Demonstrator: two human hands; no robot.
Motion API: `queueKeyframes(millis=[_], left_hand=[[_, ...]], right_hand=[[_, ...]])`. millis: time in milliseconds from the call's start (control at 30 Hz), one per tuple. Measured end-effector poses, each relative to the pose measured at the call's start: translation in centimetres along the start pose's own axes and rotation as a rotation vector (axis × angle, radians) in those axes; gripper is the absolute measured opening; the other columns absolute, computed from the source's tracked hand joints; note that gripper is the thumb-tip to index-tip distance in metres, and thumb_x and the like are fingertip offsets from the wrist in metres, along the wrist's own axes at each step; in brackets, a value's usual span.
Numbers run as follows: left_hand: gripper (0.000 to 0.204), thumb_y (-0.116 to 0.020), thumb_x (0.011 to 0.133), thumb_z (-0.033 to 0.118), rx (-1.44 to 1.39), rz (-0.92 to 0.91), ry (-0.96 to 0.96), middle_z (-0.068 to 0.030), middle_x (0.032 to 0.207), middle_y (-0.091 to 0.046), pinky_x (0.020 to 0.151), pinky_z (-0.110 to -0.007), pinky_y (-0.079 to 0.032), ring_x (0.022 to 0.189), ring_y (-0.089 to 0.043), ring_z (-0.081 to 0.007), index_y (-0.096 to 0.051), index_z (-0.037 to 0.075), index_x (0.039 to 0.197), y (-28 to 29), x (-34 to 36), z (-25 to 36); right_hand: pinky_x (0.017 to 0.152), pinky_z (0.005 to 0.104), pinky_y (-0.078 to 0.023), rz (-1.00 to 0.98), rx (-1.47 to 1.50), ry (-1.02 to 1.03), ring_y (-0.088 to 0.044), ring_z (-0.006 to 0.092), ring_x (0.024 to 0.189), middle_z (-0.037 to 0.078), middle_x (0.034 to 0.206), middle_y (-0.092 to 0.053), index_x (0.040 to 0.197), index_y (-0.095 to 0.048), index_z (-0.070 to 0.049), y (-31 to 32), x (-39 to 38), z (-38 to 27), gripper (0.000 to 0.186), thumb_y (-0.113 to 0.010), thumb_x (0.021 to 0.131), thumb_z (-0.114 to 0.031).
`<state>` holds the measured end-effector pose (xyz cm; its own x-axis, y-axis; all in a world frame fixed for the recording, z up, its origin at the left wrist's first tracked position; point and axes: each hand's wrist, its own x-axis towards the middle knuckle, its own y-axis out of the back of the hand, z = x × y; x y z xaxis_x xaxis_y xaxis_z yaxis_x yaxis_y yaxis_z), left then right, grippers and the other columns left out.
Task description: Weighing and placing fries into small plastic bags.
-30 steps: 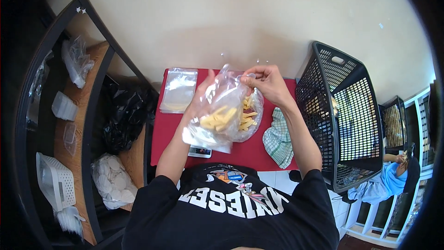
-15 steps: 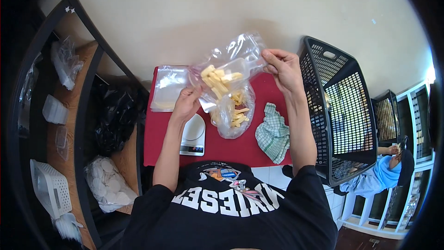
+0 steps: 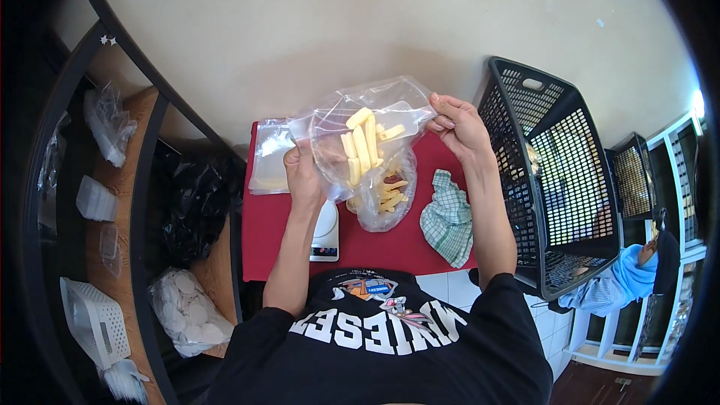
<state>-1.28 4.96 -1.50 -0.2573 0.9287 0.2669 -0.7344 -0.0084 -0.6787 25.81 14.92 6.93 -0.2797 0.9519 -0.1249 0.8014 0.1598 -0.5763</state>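
Above the table I hold up a clear plastic bag (image 3: 405,96) with several pale yellow finger-shaped pieces (image 3: 364,148) lying in it. My left hand (image 3: 304,174) is closed on the bag's left side, thumb up. At the upper right corner, my right hand (image 3: 460,126) pinches its edge. Below, a second clear bag (image 3: 381,219) of yellow pieces rests on the red-covered table (image 3: 262,244), partly hidden by the raised one. A white kitchen scale (image 3: 325,234) stands by my left forearm, its far part covered. Flat clear bags (image 3: 270,163) lie behind my left hand.
A crumpled green checked cloth (image 3: 448,225) lies near my right forearm. Beyond it stands a large black crate (image 3: 534,247), with a smaller dark crate (image 3: 634,180) behind. Wooden shelves (image 3: 146,131) with bags and containers line the left. A person in blue (image 3: 634,274) is at far right.
The raised bag has been spread wider and turned more upright, its pieces now standing steeper. My left hand has rotated thumb-up and my right hand has dropped slightly.
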Motion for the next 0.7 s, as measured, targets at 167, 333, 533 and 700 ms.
queueKeyframes(millis=[167, 333, 533, 700], left_hand=[[0.030, -0.057, 0.106, 0.014, 0.608, -0.052, -0.221, -0.0064, 0.074, -0.071, 0.060, -0.027, -0.049, 0.061, -0.062, -0.0139, -0.074, -0.003, 0.088, -2.4, 0.0, 2.7], [0.010, -0.064, 0.089, -0.009, 1.213, -0.043, -0.773, -0.0136, 0.063, -0.051, 0.052, -0.035, -0.036, 0.054, -0.051, -0.0223, -0.071, -0.008, 0.095, -1.0, 0.4, 3.7], [0.049, -0.079, 0.085, 0.014, 0.445, -0.378, -0.046, -0.0223, 0.111, -0.061, 0.085, -0.037, -0.046, 0.100, -0.061, -0.0285, -0.059, 0.000, 0.128, 0.7, 0.6, 4.8], [0.136, -0.096, 0.063, 0.056, -0.058, -0.649, 0.441, -0.0290, 0.156, -0.041, 0.118, -0.045, -0.037, 0.147, -0.043, -0.0380, -0.017, 0.010, 0.165, -1.0, 3.0, 5.5]], right_hand=[[0.058, 0.0227, -0.038, -0.107, 0.062, 0.019, -0.039, 0.0028, 0.056, -0.001, 0.078, -0.061, 0.102, -0.070, 0.004, 2.1, 0.1, -1.6, 0.015, -0.066, 0.102, -0.010], [0.057, 0.0210, -0.036, -0.240, -0.115, 0.174, -0.040, 0.0023, 0.058, 0.000, 0.075, -0.064, 0.103, -0.073, 0.007, 0.5, -1.6, -3.9, 0.018, -0.069, 0.100, -0.011], [0.054, 0.0182, -0.039, -0.194, -0.430, 0.415, -0.049, 0.0030, 0.061, 0.003, 0.078, -0.070, 0.103, -0.077, 0.004, -0.9, -2.4, -7.2, 0.019, -0.079, 0.092, -0.011], [0.056, 0.0197, -0.044, -0.307, -0.714, 0.432, -0.056, 0.0045, 0.064, 0.001, 0.077, -0.070, 0.100, -0.079, 0.001, -4.3, -3.5, -7.5, 0.014, -0.080, 0.091, -0.009]])
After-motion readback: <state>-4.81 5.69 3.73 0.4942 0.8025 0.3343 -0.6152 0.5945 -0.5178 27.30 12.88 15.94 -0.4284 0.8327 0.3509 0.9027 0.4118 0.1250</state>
